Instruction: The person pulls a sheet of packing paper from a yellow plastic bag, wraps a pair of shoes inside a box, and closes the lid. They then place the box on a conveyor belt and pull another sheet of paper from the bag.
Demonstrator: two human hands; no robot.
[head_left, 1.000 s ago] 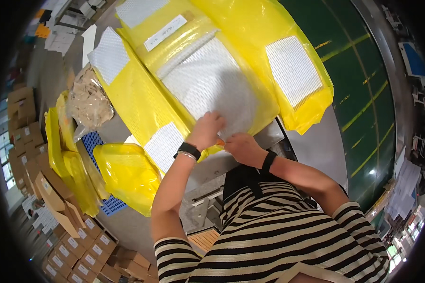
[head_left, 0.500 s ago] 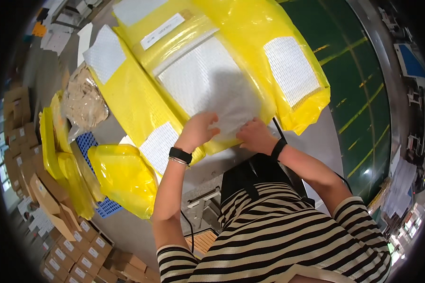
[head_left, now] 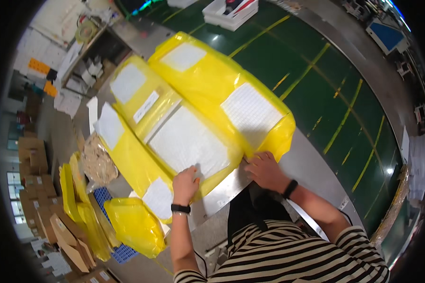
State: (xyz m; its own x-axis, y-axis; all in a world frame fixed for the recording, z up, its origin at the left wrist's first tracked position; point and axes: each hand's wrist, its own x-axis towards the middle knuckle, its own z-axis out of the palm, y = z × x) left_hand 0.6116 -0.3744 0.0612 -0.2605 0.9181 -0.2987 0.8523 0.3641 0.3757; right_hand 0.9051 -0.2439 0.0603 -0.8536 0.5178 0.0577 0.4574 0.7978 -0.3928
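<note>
Several bulky yellow plastic bags with white sheets showing lie side by side before me. The middle bag point(head_left: 189, 139) has a clear front over a white sheet and a white label strip. At this bag's near edge is my left hand point(head_left: 185, 185), its thumb apart from loosely bent fingers, with nothing visible in it. My right hand point(head_left: 268, 170) has its fingers bent on the yellow plastic where the middle bag meets the right bag point(head_left: 238, 101). Its fingertips are partly hidden; they look closed on the plastic. Left of the middle bag lies another yellow bag point(head_left: 137, 146).
A green surface with yellow lines point(head_left: 335, 104) stretches to the right, bearing a white bin point(head_left: 231, 16) at the far side. At left are a smaller yellow bag point(head_left: 133, 225), a blue perforated crate point(head_left: 123, 253), a clear bag of brown pieces point(head_left: 99, 160) and cardboard boxes point(head_left: 33, 188).
The view has shifted, bringing the bags' far ends and the white bin into sight. My hands have moved apart; the right one has gone rightward to the seam between two bags.
</note>
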